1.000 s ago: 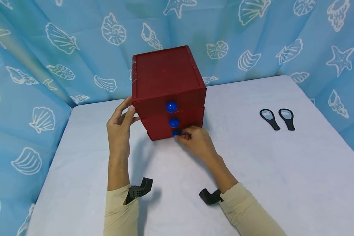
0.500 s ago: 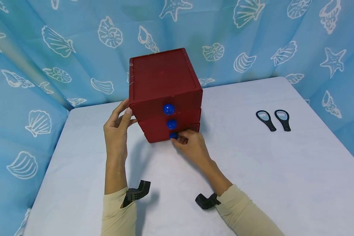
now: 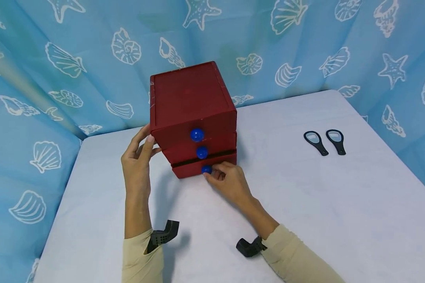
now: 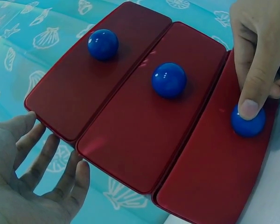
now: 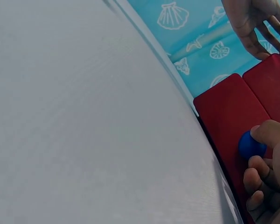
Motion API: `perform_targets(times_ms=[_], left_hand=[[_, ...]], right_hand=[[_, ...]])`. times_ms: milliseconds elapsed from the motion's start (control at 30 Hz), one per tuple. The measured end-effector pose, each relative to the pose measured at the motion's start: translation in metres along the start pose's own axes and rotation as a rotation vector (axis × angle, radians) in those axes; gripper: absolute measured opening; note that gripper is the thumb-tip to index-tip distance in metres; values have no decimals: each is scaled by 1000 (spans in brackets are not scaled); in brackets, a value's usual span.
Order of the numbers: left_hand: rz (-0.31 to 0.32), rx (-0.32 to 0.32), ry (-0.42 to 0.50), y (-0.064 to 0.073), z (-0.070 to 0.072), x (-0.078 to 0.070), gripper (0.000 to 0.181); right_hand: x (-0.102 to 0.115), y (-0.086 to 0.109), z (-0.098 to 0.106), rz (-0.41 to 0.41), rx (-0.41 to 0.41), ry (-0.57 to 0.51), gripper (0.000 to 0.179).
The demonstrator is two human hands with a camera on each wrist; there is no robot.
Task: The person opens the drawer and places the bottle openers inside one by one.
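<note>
A dark red cabinet (image 3: 191,94) of three stacked drawers stands on the table, each drawer with a round blue knob. My right hand (image 3: 230,182) pinches the bottom drawer's blue knob (image 4: 248,122) between thumb and fingers. That bottom drawer (image 3: 187,169) sticks out a little, with a dark gap above its front. My left hand (image 3: 137,161) steadies the cabinet's left side, its fingers spread and touching the edge near the top and middle drawers (image 4: 151,112). The drawer's inside is hidden.
Two small black paddle-shaped tools (image 3: 316,142) with oval, glassy heads lie on the white-covered table (image 3: 304,204) at right. A blue curtain (image 3: 255,35) with white shell prints hangs behind and to the left.
My right hand has drawn the bottom drawer slightly outward by its knob, so a gap now shows above it. The left hand keeps its place on the cabinet's side.
</note>
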State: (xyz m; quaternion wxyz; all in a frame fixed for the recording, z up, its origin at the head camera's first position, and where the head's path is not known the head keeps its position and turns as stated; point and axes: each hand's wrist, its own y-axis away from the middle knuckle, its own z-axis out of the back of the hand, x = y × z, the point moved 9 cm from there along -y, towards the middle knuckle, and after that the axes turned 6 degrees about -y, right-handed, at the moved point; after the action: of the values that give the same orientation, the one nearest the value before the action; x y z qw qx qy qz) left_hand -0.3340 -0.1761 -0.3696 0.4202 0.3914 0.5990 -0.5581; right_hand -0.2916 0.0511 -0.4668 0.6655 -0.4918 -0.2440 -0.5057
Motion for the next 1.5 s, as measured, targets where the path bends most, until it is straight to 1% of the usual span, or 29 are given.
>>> perform_targets(times_ms=[167, 300, 500, 800, 1133, 1300, 1500], left_hand=[[6, -5, -16, 3, 0, 2, 41], [0, -2, -33, 3, 0, 0, 41], [-6, 4, -32, 4, -3, -3, 40], [-6, -5, -50, 4, -1, -3, 41], [3, 2, -42, 4, -2, -3, 41], [9, -2, -45, 4, -2, -2, 41], [13, -3, -61, 5, -2, 0, 41]], right_hand=[[7, 8, 2, 93, -20, 49, 22], [9, 10, 4, 123, -26, 44, 22], [10, 15, 7, 115, -19, 29, 23], [12, 23, 8, 84, -8, 33, 23], [19, 36, 11, 129, -23, 47, 23], [21, 40, 12, 119, -14, 54, 22], [22, 47, 14, 105, -1, 34, 22]])
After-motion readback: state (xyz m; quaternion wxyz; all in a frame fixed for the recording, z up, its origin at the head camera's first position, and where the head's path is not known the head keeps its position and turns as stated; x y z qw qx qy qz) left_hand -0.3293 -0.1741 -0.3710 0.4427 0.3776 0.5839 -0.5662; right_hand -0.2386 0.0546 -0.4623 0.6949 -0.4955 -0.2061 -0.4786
